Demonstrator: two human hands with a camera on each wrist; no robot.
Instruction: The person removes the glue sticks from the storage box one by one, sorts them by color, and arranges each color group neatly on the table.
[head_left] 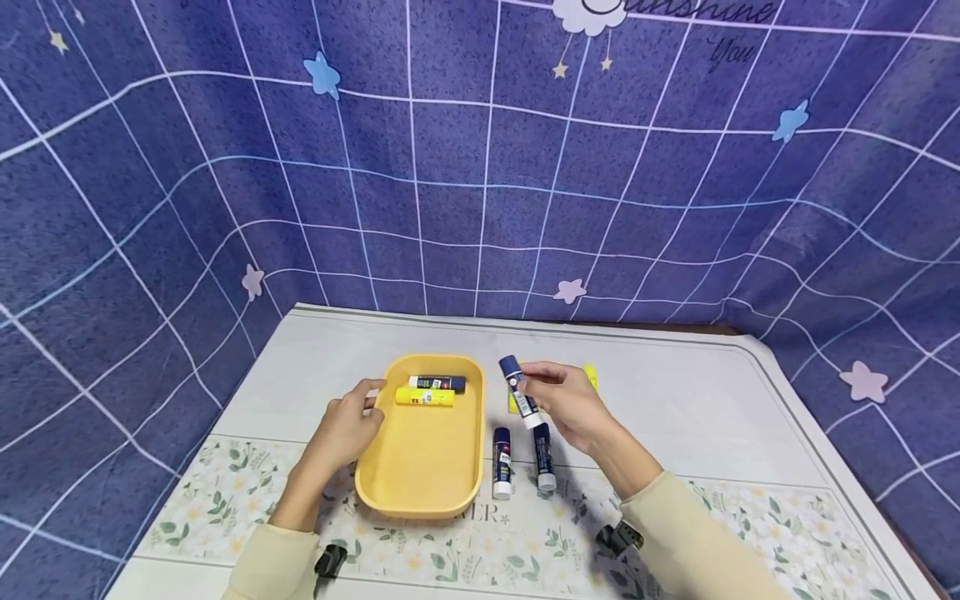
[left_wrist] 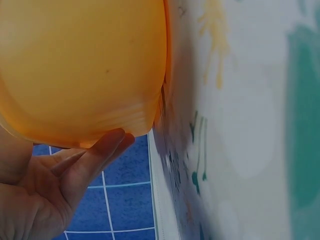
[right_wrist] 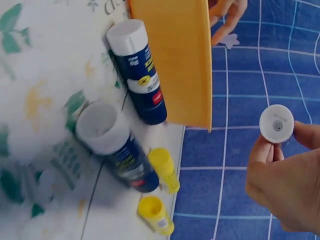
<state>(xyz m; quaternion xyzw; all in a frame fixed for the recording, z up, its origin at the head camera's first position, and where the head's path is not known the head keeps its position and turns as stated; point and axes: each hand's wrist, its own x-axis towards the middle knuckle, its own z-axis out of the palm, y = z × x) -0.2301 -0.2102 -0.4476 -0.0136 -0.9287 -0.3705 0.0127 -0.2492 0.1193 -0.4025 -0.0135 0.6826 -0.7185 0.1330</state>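
Note:
My right hand (head_left: 570,404) pinches a dark blue glue stick with a white base (head_left: 521,392) above the table, right of the yellow tray (head_left: 420,492). In the right wrist view, the white end of the held glue stick (right_wrist: 276,124) faces the camera. My left hand (head_left: 348,425) grips the tray's left side, its fingertips (left_wrist: 112,137) against the outer wall in the left wrist view. Inside the tray lie a blue glue stick (head_left: 447,383) and a yellow one (head_left: 426,397), side by side near the far end.
Two blue glue sticks, a left one (head_left: 502,462) and a right one (head_left: 543,458), lie on the table right of the tray. Beyond them are two yellow glue sticks (right_wrist: 164,170), partly hidden by my right hand in the head view. A blue grid-patterned curtain (head_left: 480,208) hangs behind the table.

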